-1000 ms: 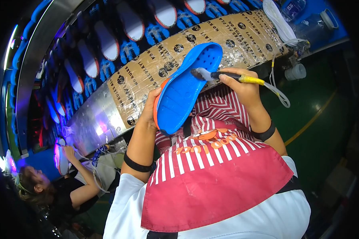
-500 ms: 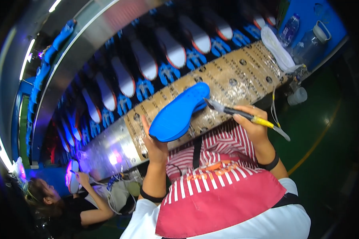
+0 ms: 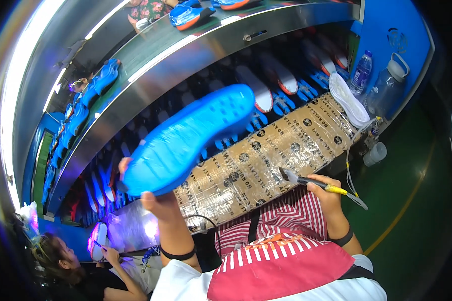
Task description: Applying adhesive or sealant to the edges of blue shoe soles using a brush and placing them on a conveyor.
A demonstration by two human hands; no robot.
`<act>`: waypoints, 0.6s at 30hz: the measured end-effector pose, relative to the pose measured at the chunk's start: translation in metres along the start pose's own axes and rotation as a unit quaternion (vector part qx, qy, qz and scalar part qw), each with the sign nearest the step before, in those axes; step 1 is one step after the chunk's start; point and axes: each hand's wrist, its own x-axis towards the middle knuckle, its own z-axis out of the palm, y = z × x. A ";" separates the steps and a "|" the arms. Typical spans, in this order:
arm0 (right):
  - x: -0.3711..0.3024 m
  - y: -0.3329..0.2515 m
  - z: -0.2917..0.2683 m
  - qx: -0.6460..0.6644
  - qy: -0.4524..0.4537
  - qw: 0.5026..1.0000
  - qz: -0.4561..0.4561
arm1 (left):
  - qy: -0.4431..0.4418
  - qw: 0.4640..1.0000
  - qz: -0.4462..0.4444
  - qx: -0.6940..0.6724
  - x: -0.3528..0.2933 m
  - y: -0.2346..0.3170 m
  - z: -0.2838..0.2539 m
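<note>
A blue shoe-shaped piece, its broad sole face (image 3: 186, 138) turned toward me, is gripped at its lower left end by my left hand (image 3: 158, 200). Its surface is glossy, with small dimples at the far end; the side turned away is hidden. My left hand holds it raised above the belt area. My right hand (image 3: 329, 193) is closed around a brush (image 3: 306, 180) with a black and yellow handle. A thin tube or cord trails from the handle's end. The brush tip hangs over the taped cardboard ledge (image 3: 246, 165), apart from the blue piece.
Behind the ledge, rows of white soles (image 3: 286, 80) and blue uppers (image 3: 306, 90) lie under a metal-edged upper conveyor (image 3: 226, 35). At right stand a white insole (image 3: 349, 100), a purple-labelled bottle (image 3: 361, 72) and a clear jug (image 3: 386, 85). A co-worker (image 3: 60, 261) works on a sole at lower left.
My left hand has lifted the blue piece up and to the left, away from the brush. My right hand with the brush has dropped slightly. My view has tilted to show the upper conveyor.
</note>
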 end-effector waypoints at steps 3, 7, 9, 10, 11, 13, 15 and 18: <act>-0.003 -0.001 -0.003 0.018 0.006 0.999 0.026 | 0.044 0.991 0.129 -0.010 0.042 0.008 0.008; -0.005 -0.001 -0.003 0.019 0.003 1.000 0.025 | 0.068 0.968 0.217 0.108 0.106 -0.013 0.027; -0.007 0.000 -0.005 0.006 0.006 1.000 0.023 | 0.055 0.953 0.190 0.231 0.143 -0.035 0.031; -0.009 -0.002 -0.006 0.003 0.006 1.000 0.020 | 0.057 0.940 0.175 0.287 0.161 -0.048 0.026; -0.010 -0.002 -0.007 -0.001 0.011 1.000 0.030 | 0.071 0.907 0.173 0.377 0.170 -0.053 0.027; -0.012 0.004 -0.011 -0.003 0.019 0.999 0.040 | 0.077 0.866 0.128 0.478 0.182 -0.057 0.023; -0.016 0.008 -0.014 -0.008 0.028 0.998 0.053 | 0.066 0.847 0.101 0.518 0.194 -0.055 0.018; -0.017 0.008 -0.016 -0.022 0.026 0.998 0.059 | 0.047 0.818 0.034 0.572 0.207 -0.046 0.023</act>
